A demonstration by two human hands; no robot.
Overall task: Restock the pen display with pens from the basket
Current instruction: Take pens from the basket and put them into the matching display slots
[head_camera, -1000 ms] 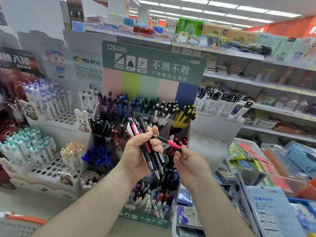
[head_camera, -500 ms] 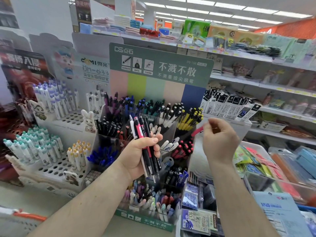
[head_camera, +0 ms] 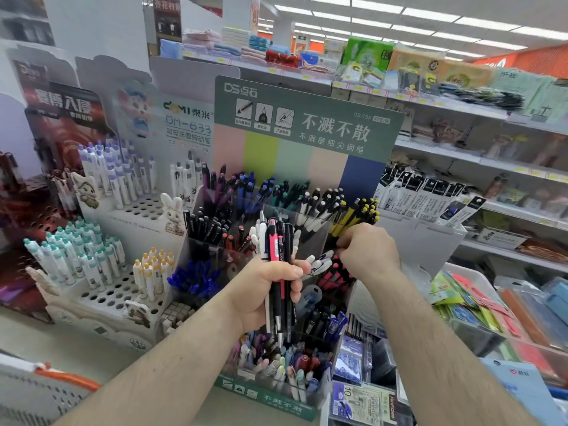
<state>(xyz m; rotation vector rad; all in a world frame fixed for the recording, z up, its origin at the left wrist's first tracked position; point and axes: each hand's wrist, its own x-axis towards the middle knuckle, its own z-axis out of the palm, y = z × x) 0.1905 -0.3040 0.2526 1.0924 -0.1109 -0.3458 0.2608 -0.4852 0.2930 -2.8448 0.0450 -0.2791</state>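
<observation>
The green-topped pen display (head_camera: pixel 307 124) stands in front of me, its clear tiered compartments filled with pens sorted by colour. My left hand (head_camera: pixel 261 293) grips a bundle of pens (head_camera: pixel 278 241) upright before the display's middle; one is pink, the others black and white. My right hand (head_camera: pixel 367 253) is down at the compartment of red pens (head_camera: pixel 333 276) on the display's right side. Its fingers are curled and pinch the top of a red pen there; the hand hides most of that pen. The grey basket (head_camera: pixel 27 395) with an orange handle shows at the bottom left corner.
White peg-hole stands with purple-capped pens (head_camera: pixel 120 176) and teal-capped pens (head_camera: pixel 76 256) fill the left. Boxed refills (head_camera: pixel 430 198) sit right of the display. Store shelves (head_camera: pixel 491 161) run behind, and trays of packaged stationery (head_camera: pixel 479 305) lie at the lower right.
My right hand drew one red pen from the bundle, carried it up and right, then lowered it to the red-pen compartment. My left hand stayed put with the bundle.
</observation>
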